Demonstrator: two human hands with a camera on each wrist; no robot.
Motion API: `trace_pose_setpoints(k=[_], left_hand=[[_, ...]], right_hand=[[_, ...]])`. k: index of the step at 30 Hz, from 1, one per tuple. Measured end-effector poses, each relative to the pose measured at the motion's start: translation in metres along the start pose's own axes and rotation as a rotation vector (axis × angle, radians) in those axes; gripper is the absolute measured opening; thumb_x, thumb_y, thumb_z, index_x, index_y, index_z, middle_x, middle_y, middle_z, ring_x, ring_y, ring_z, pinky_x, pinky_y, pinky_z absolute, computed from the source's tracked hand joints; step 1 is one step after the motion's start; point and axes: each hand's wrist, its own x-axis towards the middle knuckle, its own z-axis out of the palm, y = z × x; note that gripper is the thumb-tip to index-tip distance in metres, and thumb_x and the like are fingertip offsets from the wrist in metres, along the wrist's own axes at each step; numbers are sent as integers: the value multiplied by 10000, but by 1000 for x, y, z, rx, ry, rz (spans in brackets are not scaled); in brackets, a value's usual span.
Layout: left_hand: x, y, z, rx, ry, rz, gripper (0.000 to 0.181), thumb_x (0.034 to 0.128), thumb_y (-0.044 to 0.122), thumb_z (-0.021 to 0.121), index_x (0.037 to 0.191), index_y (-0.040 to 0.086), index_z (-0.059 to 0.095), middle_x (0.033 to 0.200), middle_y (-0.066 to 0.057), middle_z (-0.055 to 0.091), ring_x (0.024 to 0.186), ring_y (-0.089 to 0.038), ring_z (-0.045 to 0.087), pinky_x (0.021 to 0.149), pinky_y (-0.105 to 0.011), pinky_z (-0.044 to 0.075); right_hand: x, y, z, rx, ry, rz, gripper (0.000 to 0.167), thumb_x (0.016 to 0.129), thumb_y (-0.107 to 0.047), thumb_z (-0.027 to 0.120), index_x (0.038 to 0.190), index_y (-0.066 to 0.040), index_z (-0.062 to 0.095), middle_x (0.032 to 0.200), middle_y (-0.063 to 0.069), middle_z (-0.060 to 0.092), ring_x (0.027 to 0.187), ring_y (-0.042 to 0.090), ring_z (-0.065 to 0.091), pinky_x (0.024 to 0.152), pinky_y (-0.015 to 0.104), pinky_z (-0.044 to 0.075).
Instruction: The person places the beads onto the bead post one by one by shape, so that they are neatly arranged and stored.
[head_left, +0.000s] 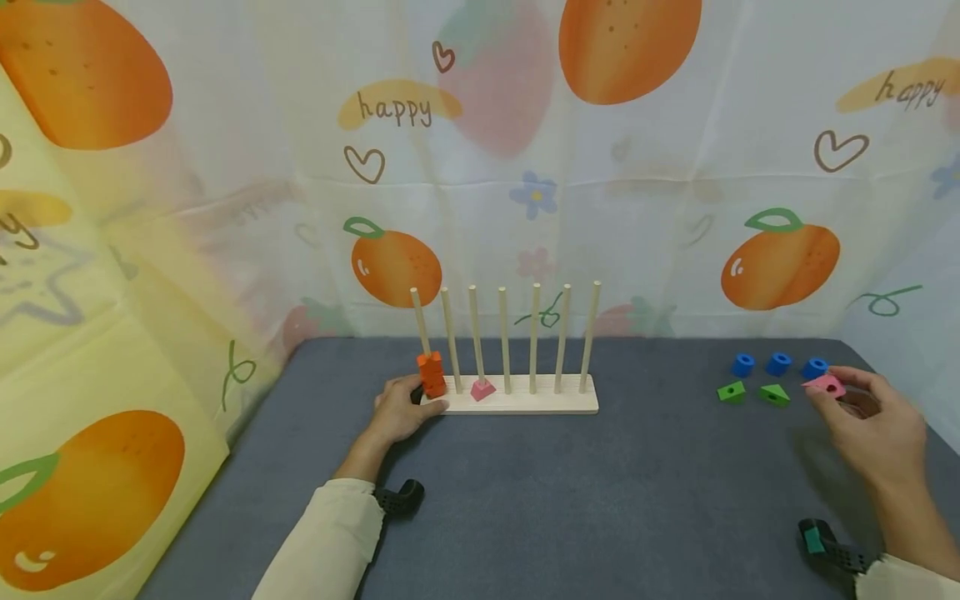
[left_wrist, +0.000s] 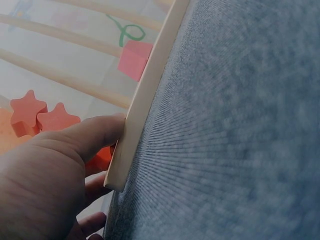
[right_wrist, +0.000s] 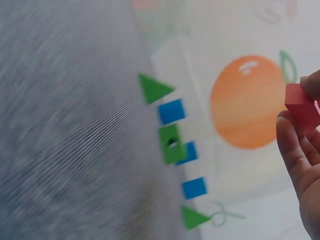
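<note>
A wooden peg board [head_left: 525, 403] with several upright pegs stands on the table. My left hand [head_left: 401, 410] grips its left end; the left wrist view shows the thumb [left_wrist: 102, 131] against the base's edge and fingers curled beyond it. Orange star-shaped blocks [head_left: 431, 375] are stacked on the leftmost peg. At the foot of the third peg from the left sits a pink block [head_left: 482, 390]. Over the table's right side, my right hand [head_left: 879, 421] pinches another pink block [right_wrist: 299, 102] between thumb and fingers, its hole visible in the head view.
Near the right hand lie blue cylinders [head_left: 778, 363] in a row. Green blocks with holes, some triangular [head_left: 774, 395], lie in front of them. The grey tabletop [head_left: 600, 500] ends at a printed fruit curtain [head_left: 637, 208] behind; another hangs at left.
</note>
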Motion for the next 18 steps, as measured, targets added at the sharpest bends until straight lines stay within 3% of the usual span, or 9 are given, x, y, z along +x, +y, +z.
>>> trace_pose_setpoints(k=[4, 9, 13, 18], left_hand=[[0, 0, 1, -9, -3, 4, 550, 816, 316, 775, 1292, 88, 622, 1279, -166, 583, 1255, -385, 371, 989, -574, 190], [1, -1, 2, -17, -9, -6, 554, 819, 317, 773, 1300, 89, 618, 1287, -164, 577, 1267, -377, 359, 1000, -564, 181], [0, -1, 1, -18, -15, -16, 554, 822, 318, 771, 1298, 81, 618, 1285, -171, 574, 1267, -379, 352, 1002, -565, 173], [1, -1, 0, -12, -17, -14, 555, 826, 322, 766, 1305, 88, 613, 1287, -178, 570, 1262, -385, 357, 998, -573, 174]], right_hand=[[-2, -20, -6, 33, 26, -21, 432, 899, -155, 692, 1294, -10, 594, 908, -248, 508, 749, -112, 498, 654, 39, 374], [-5, -42, -12, 83, 42, -55, 409, 898, -162, 698, 1281, -39, 622, 870, -207, 549, 713, -64, 518, 608, 47, 386], [-6, -60, -13, 164, 61, -115, 349, 891, -93, 697, 1234, -45, 656, 869, -169, 593, 707, -1, 527, 587, 61, 378], [-6, -82, -15, 178, 36, -186, 349, 902, -44, 670, 1250, -39, 647, 911, -183, 611, 739, 12, 532, 581, 93, 363]])
